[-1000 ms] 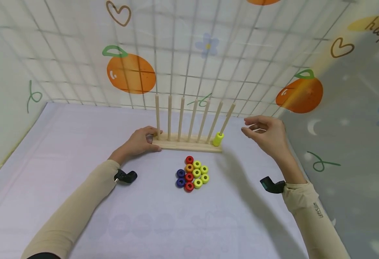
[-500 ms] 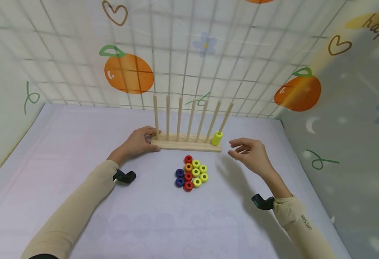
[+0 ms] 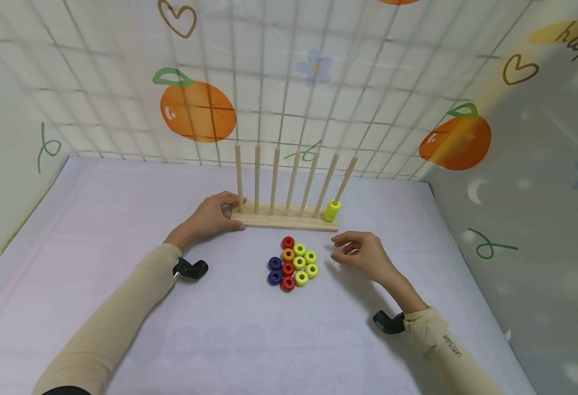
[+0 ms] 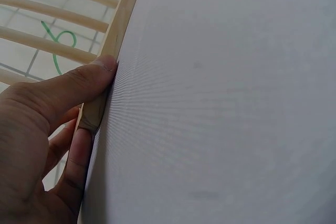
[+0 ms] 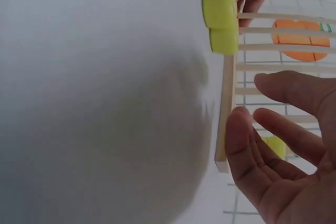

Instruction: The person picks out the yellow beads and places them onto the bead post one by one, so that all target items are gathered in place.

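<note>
A wooden peg stand [image 3: 284,221] with a row of upright pegs stands towards the back of the table. My left hand [image 3: 209,215] grips its left end, and the left wrist view shows the thumb [image 4: 86,81] pressed on the base's edge. Yellow beads [image 3: 332,212] are stacked low on the rightmost peg. In front of the stand lies a cluster of loose beads: several yellow beads [image 3: 299,263], red beads [image 3: 287,283], an orange bead [image 3: 288,255] and two dark blue beads [image 3: 275,277]. Just right of them hovers my right hand [image 3: 365,257], fingers loosely bent, holding nothing.
A white cloth [image 3: 210,334] covers the table. A sheet printed with oranges hangs over a wire grid [image 3: 279,82] close behind the stand. A grey printed side wall [image 3: 526,263] rises to the right.
My right hand has come down and left, from beside the stand's right end to near the loose beads. My left hand keeps its grip on the stand.
</note>
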A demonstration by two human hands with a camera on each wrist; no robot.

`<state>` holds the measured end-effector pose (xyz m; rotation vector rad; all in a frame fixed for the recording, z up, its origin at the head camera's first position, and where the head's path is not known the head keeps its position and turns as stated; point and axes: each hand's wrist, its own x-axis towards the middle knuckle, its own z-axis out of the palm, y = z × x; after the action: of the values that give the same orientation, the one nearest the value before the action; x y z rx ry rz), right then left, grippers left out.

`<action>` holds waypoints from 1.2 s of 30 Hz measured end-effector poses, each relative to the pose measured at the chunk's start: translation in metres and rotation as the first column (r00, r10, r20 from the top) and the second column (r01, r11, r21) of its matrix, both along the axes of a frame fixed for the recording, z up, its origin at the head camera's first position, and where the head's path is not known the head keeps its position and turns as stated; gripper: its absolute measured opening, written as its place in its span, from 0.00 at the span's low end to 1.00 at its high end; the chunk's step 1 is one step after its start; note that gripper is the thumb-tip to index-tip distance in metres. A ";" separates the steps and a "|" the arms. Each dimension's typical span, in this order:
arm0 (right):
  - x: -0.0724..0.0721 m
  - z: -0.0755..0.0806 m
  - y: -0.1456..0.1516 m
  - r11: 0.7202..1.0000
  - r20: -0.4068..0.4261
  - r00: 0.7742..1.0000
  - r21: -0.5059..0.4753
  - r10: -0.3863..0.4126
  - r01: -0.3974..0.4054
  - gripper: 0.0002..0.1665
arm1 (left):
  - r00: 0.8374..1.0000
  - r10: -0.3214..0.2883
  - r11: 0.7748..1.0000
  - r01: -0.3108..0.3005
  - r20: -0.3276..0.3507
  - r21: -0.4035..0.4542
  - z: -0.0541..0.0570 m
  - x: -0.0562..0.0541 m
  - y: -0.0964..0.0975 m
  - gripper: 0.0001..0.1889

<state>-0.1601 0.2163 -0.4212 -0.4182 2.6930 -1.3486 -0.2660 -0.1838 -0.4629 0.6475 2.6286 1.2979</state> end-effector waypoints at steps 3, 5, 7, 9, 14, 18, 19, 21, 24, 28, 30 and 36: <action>0.000 -0.005 -0.004 0.999 0.004 0.999 -0.002 0.042 -0.042 0.19 | 1.000 0.001 1.000 -0.001 -0.002 -0.006 0.001 0.000 0.000 0.37; 0.001 -0.007 -0.007 0.998 0.007 0.998 -0.001 0.067 -0.067 0.19 | 1.000 0.001 1.000 -0.001 -0.005 -0.010 0.001 0.000 0.000 0.37; 0.001 -0.009 -0.010 0.996 0.012 0.996 0.003 0.084 -0.084 0.19 | 1.000 -0.001 1.000 0.001 -0.003 -0.006 0.000 -0.001 0.000 0.37; 0.001 -0.010 -0.014 0.995 0.021 0.995 0.006 0.099 -0.099 0.19 | 1.000 -0.004 1.000 0.004 0.001 -0.001 -0.001 -0.001 -0.001 0.37; 0.000 -0.009 -0.024 0.989 0.031 0.989 0.015 0.146 -0.146 0.19 | 1.000 -0.002 1.000 0.002 -0.001 0.004 -0.001 -0.001 -0.001 0.36; 0.000 -0.008 -0.030 0.986 0.034 0.986 0.014 0.165 -0.165 0.17 | 1.000 -0.001 1.000 0.001 -0.011 -0.012 -0.001 -0.001 0.000 0.37; 0.000 -0.008 -0.030 0.986 0.037 0.985 0.014 0.166 -0.166 0.17 | 1.000 0.001 1.000 -0.001 -0.013 -0.017 -0.001 -0.001 0.000 0.37; -0.001 -0.009 -0.032 0.984 0.040 0.984 0.012 0.175 -0.175 0.16 | 1.000 0.006 1.000 -0.007 -0.012 -0.029 0.000 -0.002 0.000 0.37; -0.002 -0.009 -0.034 0.982 0.043 0.982 0.007 0.186 -0.187 0.17 | 1.000 0.012 0.999 -0.013 -0.008 -0.036 0.000 -0.002 0.000 0.37; -0.004 -0.011 -0.039 0.982 0.043 0.981 0.013 0.188 -0.189 0.17 | 1.000 0.003 1.000 -0.003 -0.009 -0.023 -0.001 -0.003 0.000 0.37; -0.004 -0.011 -0.041 0.983 0.038 0.983 0.027 0.181 -0.182 0.17 | 1.000 -0.003 1.000 0.003 -0.010 -0.013 -0.001 -0.003 0.000 0.36; -0.003 -0.011 -0.044 0.985 0.027 0.987 0.054 0.160 -0.161 0.17 | 1.000 0.000 1.000 0.000 -0.013 0.004 -0.004 -0.003 -0.001 0.36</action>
<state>-0.1631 0.1721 -0.4326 -0.5966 2.6082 -1.2238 -0.2689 -0.1846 -0.4666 0.6584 2.6367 1.3035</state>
